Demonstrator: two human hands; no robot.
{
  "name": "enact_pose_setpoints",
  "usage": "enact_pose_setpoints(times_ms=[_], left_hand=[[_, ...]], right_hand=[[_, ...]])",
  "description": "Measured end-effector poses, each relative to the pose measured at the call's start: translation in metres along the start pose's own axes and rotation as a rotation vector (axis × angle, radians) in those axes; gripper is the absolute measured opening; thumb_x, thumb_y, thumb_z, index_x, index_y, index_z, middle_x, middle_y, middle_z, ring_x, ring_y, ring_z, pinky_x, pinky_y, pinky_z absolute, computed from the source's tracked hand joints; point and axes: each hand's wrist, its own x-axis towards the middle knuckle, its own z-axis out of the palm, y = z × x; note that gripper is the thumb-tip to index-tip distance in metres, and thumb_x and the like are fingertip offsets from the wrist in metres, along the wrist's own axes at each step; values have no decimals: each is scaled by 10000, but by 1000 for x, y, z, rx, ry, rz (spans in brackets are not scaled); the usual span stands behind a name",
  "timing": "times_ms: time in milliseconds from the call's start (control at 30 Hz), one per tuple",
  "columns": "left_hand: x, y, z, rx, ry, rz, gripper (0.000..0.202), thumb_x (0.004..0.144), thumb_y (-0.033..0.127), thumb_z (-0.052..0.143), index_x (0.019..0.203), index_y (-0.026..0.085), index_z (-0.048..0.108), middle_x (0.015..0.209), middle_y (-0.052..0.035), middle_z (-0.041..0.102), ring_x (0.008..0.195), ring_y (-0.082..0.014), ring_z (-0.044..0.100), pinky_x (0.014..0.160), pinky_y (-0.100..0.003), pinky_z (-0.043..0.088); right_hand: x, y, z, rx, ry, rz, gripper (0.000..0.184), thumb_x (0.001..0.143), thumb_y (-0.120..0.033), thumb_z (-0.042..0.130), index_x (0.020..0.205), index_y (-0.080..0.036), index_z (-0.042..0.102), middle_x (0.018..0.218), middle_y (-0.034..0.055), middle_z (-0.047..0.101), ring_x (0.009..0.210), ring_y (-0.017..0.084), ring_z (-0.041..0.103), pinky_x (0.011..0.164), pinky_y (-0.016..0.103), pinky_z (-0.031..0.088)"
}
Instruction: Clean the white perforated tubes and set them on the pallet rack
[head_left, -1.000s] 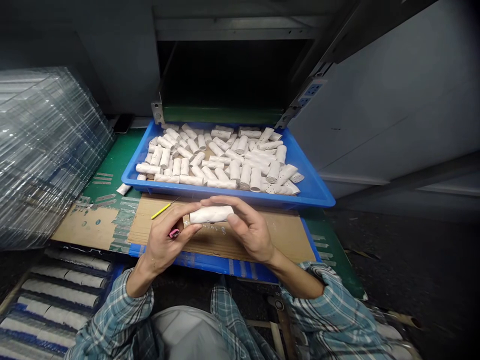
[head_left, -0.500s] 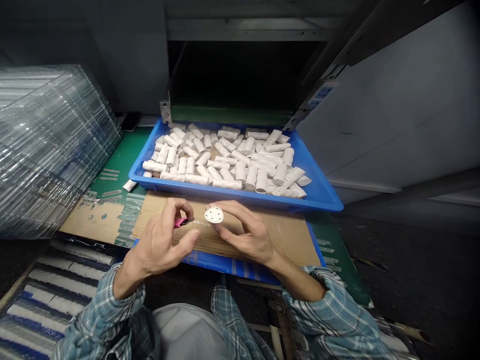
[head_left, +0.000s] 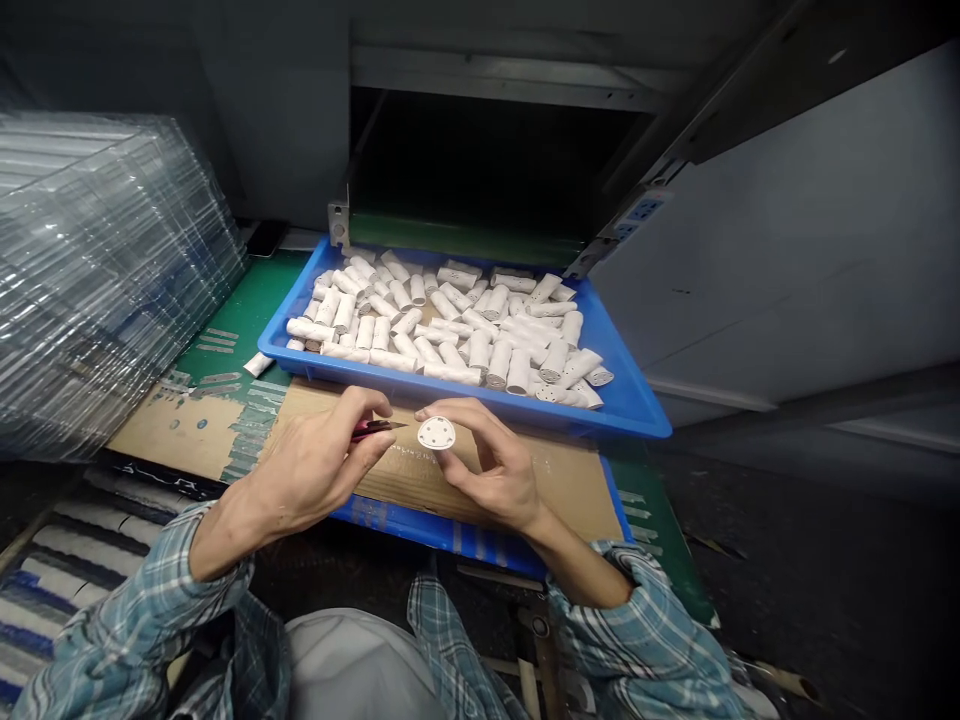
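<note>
While your right hand pinches a white perforated tube between thumb and fingertips, you see it almost end-on (its round end is a pale disc with a few small holes). That grip is firmly closed on the tube, which is held in the air above a cardboard sheet, between your two hands. Your left hand is closed too, curled around a pink-handled pick. Its slim metal tip points right, toward the tube, and stops just short of it without touching.

Just beyond your hands, a blue plastic tray holds dozens of white tubes, most lying on their sides at mixed angles, with some standing on end toward the near edge. A loose white tube lies on a green mat just left of the tray. The cardboard sheet rests on a lower blue tray, whose rim shows near you. Off to the left leans a tall stack of clear plastic trays, and plaid sleeves cover your arms up to the forearms.
</note>
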Motion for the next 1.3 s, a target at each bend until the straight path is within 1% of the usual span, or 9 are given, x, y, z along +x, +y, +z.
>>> enact_pose_setpoints(times_ms=[100, 233, 333, 533, 633, 900, 1100, 1167, 1300], left_hand=[[6, 0, 1, 118, -56, 91, 321, 1151, 376, 363, 1004, 200, 586, 887, -33, 711, 730, -182, 680, 642, -298, 470], [11, 1, 2, 251, -52, 162, 467, 1135, 556, 346, 1010, 184, 598, 837, -41, 714, 697, -197, 688, 579, -298, 418], [12, 3, 4, 324, -29, 178, 543, 1097, 661, 373, 965, 189, 606, 755, -28, 681, 635, -187, 656, 530, -287, 359], [12, 6, 10, 392, 4, 185, 570, 1130, 601, 296, 884, 192, 609, 679, -30, 649, 576, -195, 625, 487, -313, 278], [11, 7, 11, 405, 27, 192, 569, 1136, 588, 290, 889, 193, 616, 661, -24, 647, 566, -199, 629, 486, -327, 266], [6, 9, 15, 416, 29, 153, 531, 1153, 540, 273, 942, 200, 622, 697, -31, 682, 606, -193, 650, 496, -331, 247], [4, 10, 19, 396, 22, 129, 574, 1162, 518, 215, 878, 201, 600, 684, -30, 688, 561, -187, 645, 480, -343, 207], [3, 11, 20, 362, 16, 127, 581, 1166, 504, 205, 862, 201, 595, 668, -20, 683, 541, -180, 638, 475, -340, 234], [0, 10, 23, 217, 27, 145, 543, 1171, 470, 245, 838, 202, 579, 673, -5, 680, 576, -170, 661, 511, -321, 362]], right_hand=[[-2, 1, -1, 49, -61, 16, 386, 996, -181, 654, 1368, -274, 694, 1170, 101, 757, 1063, 281, 709, 910, 437, 601], [-3, 1, -1, 70, -122, 50, 357, 1038, -253, 588, 1381, -255, 688, 1216, 123, 747, 1022, 276, 713, 879, 430, 606], [-3, 1, -1, 53, -120, 40, 340, 1039, -281, 606, 1365, -244, 695, 1202, 126, 753, 1034, 282, 714, 888, 433, 614], [-3, 1, 0, 19, -96, -4, 342, 1034, -283, 642, 1372, -260, 689, 1150, 121, 756, 1035, 293, 709, 863, 436, 624], [-5, 3, 0, 16, -80, -18, 370, 1025, -256, 660, 1394, -276, 684, 1171, 114, 747, 1057, 293, 708, 877, 430, 621], [-6, 4, 2, -47, -26, -67, 447, 987, -155, 691, 1410, -298, 675, 1210, 121, 723, 1074, 286, 706, 868, 430, 633], [-6, 3, 3, -85, 17, -93, 472, 965, -102, 708, 1394, -295, 683, 1206, 117, 724, 1079, 280, 713, 890, 432, 637], [-6, 3, 3, -90, 25, -101, 481, 960, -86, 713, 1393, -294, 683, 1209, 115, 723, 1085, 277, 714, 891, 431, 637], [-6, 4, 4, -77, 29, -107, 522, 941, -53, 732, 1401, -293, 684, 1226, 109, 699, 1101, 264, 702, 893, 402, 625]])
